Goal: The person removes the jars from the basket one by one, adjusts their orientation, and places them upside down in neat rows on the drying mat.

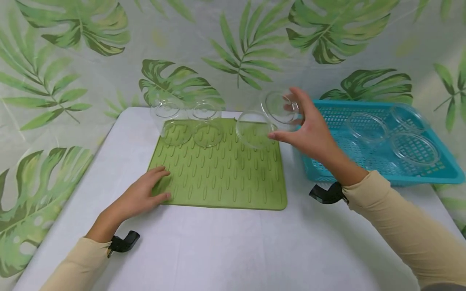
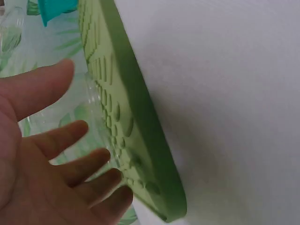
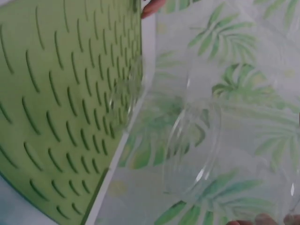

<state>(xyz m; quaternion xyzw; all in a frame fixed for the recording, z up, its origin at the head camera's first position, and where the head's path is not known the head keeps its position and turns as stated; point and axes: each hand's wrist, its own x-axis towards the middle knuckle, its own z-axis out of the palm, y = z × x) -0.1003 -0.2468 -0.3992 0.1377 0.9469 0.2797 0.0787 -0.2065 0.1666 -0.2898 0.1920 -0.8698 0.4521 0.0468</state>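
Note:
My right hand (image 1: 309, 129) holds a clear cup (image 1: 255, 130) over the back right of the green ridged mat (image 1: 222, 178), thumb and fingers spread around it. The cup tilts, its wide rim toward the mat and its base up to the right. Toward the back left of the mat, two similar clear cups (image 1: 176, 133) (image 1: 207, 134) stand rim down, side by side. My left hand (image 1: 140, 192) is at the mat's left edge with fingers loosely extended and nothing in it. The right wrist view shows the see-through rim of the held cup (image 3: 192, 150).
A blue perforated basket (image 1: 364, 178) stands right of the mat with several clear cups (image 1: 415, 149) inside. White cloth (image 1: 225, 246) covers the table. A leaf-patterned sheet (image 1: 247, 48) hangs behind.

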